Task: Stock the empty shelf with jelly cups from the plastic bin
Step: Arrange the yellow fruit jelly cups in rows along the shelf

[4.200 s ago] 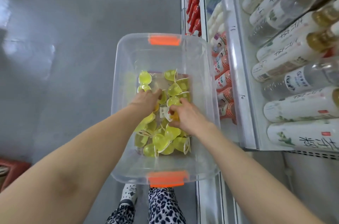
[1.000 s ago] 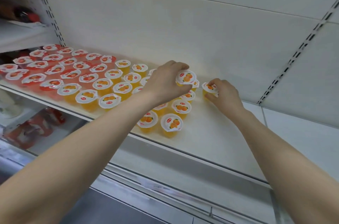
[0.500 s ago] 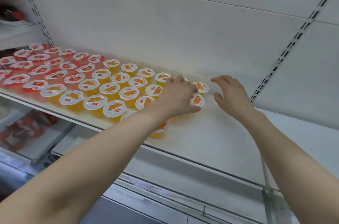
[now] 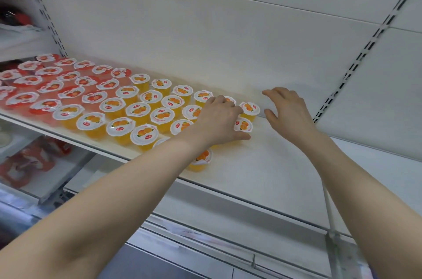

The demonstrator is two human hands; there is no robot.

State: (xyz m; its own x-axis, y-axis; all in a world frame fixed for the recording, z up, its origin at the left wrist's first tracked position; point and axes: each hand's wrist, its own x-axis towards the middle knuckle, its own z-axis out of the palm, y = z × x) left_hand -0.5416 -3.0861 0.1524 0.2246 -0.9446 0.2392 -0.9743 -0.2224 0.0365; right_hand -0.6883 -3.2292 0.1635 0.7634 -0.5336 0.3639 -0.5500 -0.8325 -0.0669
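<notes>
Flat white metal shelf (image 4: 262,171), approx half stocked. Red jelly cups (image 4: 49,86), small round clear plastic w/ white printed foil lids, fill the 9 o'clock end. Orange jelly cups (image 4: 138,110), same type, run in rows from there toward centre. One front cup (image 4: 201,159) sits at the shelf lip, 6 o'clock of the block and partly hidden by the forearm; looks out of line.

Left hand (image 4: 219,121) is at the block's 3 o'clock edge, fingers curled round an end cup (image 4: 243,125), thumb on the near side and fingers on the far side; the cup appears to be on the shelf, just beside its neighbours. Right hand (image 4: 287,111) is spread and empty, above bare shelf just at 3 o'clock of the back-row cup (image 4: 249,107), not touching it.

Left to do: shelf from centre out to 3 o'clock is bare, so probably several more loads. The plastic bin is out of view, so can't tell how many cups remain.
</notes>
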